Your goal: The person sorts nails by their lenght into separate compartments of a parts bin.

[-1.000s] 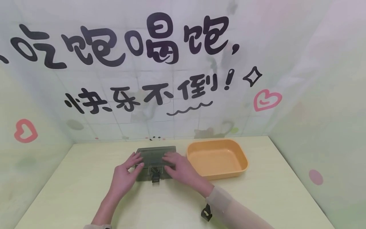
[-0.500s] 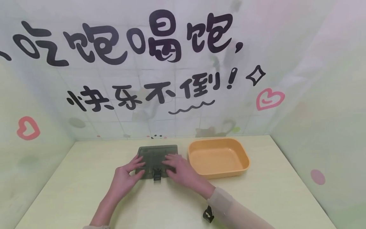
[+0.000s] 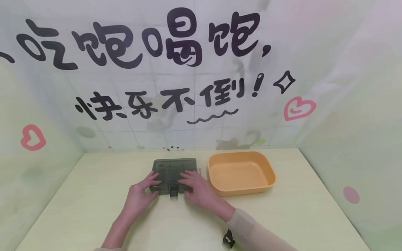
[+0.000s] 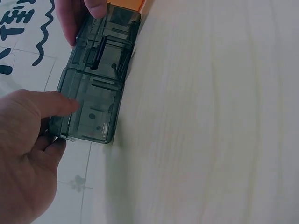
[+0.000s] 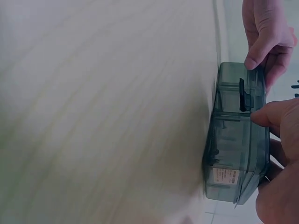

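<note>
A smoky translucent plastic storage box (image 3: 171,170) sits on the table with its lid down and a black latch (image 3: 173,190) at its front. My left hand (image 3: 140,197) holds the box's left end, fingers over the lid and thumb at the front edge. At the other end my right hand (image 3: 201,190) grips it the same way, its thumb near the latch in the right wrist view. Small dark pieces and a white label (image 5: 226,176) show through the wall. In the right wrist view, the lid rim stands slightly proud of the base at the near end.
Just right of the box stands an orange tray (image 3: 242,193) with rounded corners. The pale wood table (image 3: 176,226) backs onto a wall printed with black lettering and hearts. A small black device (image 3: 228,238) is by the right sleeve.
The lid, tilted up a second ago, has come down onto the box's base under both hands. The orange tray stays in place, and the head view has shifted slightly.
</note>
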The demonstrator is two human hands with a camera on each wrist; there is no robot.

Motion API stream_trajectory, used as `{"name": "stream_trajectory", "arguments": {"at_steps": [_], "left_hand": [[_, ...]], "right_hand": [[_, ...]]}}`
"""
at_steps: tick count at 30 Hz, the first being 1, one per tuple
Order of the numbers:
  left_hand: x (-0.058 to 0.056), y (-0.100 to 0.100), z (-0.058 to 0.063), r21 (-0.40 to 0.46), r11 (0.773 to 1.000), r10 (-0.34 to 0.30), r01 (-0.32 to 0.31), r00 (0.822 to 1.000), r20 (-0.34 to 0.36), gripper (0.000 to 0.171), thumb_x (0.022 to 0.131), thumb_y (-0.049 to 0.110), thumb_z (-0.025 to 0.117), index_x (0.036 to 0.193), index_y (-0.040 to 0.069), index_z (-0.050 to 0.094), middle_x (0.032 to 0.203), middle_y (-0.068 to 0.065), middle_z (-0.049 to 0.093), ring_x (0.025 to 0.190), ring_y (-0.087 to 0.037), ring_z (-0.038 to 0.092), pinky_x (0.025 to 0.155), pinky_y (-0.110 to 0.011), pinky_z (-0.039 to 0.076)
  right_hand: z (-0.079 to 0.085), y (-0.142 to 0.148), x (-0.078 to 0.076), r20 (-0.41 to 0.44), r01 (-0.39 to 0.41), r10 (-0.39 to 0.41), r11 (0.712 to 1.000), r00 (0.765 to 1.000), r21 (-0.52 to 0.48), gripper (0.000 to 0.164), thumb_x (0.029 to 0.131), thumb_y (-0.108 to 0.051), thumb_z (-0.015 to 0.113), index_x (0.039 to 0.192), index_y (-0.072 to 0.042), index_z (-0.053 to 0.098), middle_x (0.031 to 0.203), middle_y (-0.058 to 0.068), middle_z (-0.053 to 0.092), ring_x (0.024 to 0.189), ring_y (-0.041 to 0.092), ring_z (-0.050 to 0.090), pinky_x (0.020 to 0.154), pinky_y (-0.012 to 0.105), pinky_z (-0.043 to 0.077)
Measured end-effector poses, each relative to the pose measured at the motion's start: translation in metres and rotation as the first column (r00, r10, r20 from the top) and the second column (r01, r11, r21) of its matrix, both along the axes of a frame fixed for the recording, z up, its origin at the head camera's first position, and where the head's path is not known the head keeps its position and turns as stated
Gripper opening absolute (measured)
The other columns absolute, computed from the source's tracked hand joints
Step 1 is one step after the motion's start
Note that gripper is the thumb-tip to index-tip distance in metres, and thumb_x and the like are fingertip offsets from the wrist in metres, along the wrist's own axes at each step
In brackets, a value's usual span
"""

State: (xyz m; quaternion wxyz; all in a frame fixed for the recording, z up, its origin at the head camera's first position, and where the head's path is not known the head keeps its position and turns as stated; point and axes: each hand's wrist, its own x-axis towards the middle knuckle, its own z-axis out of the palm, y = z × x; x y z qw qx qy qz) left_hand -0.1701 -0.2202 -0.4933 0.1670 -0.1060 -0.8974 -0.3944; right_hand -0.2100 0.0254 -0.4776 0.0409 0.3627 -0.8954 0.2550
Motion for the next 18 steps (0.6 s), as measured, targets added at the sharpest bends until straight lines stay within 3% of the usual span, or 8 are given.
{"name": "stream_trajectory", "arguments": {"at_steps": [3, 12, 18], "left_hand": [[-0.001, 0.0, -0.002, -0.018, 1.0, 0.005, -0.005, 1.0, -0.022, 0.033, 0.075, -0.015, 0.08, 0.105, -0.002, 0.076, 0.138, -0.02, 0.061, 0.126, -0.043, 0.058, 0.098, -0.053, 0.051], [-0.002, 0.0, -0.004, -0.052, 0.999, 0.007, -0.013, 0.994, -0.113, 0.033, 0.071, -0.017, 0.083, 0.1, -0.001, 0.077, 0.132, -0.02, 0.065, 0.12, -0.042, 0.063, 0.095, -0.051, 0.053], [-0.001, 0.0, -0.005, -0.063, 0.998, -0.006, -0.004, 0.986, -0.169, 0.035, 0.068, -0.019, 0.084, 0.099, -0.001, 0.078, 0.128, -0.021, 0.067, 0.118, -0.042, 0.064, 0.093, -0.048, 0.054]], "right_hand": [[-0.004, -0.001, 0.0, -0.058, -0.008, 0.008, 1.0, 0.998, -0.008, 0.043, 0.088, -0.007, 0.076, 0.13, -0.009, 0.07, 0.145, 0.01, 0.059, 0.14, 0.029, 0.048, 0.121, 0.049, 0.034], [-0.013, -0.004, -0.002, -0.074, 0.017, -0.02, 0.999, 0.997, -0.041, 0.04, 0.09, -0.002, 0.074, 0.128, -0.012, 0.073, 0.141, 0.005, 0.063, 0.139, 0.026, 0.051, 0.121, 0.048, 0.034], [-0.018, -0.006, -0.002, -0.157, 0.02, -0.032, 0.997, 0.987, -0.081, 0.035, 0.089, 0.0, 0.076, 0.122, -0.011, 0.076, 0.134, 0.006, 0.068, 0.132, 0.025, 0.058, 0.118, 0.045, 0.039]]}}
